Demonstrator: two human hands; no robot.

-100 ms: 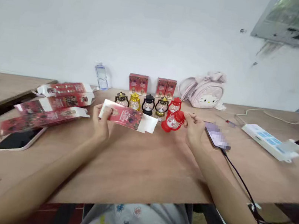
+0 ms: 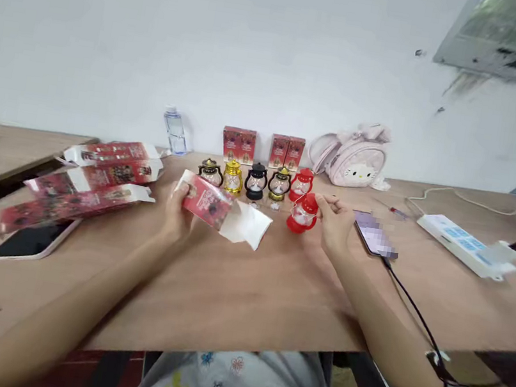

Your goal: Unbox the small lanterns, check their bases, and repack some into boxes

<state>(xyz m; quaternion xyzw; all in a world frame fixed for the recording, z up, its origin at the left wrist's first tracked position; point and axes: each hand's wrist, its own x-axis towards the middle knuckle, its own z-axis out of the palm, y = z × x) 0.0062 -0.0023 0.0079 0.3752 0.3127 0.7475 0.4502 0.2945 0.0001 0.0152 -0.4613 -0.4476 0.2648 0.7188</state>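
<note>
The left hand [image 2: 180, 213] grasps an open red carton [image 2: 210, 204] in its fingers, flapped end tipped downward; the right hand [image 2: 335, 223] pinches a red lantern [image 2: 302, 219] near the top, before 5 lanterns [image 2: 255, 183] lined up on the desk [image 2: 243, 295].

Workroom or home work area; which of these, undetermined. Evidence: scuffed white-painted wall [image 2: 116, 36], light-brown wooden worktable [image 2: 242, 301], white rectangular power strip [image 2: 455, 237], heaped red-printed cardboard cartons [image 2: 112, 175], small black, gold and red lanterns [image 2: 255, 183].
</note>
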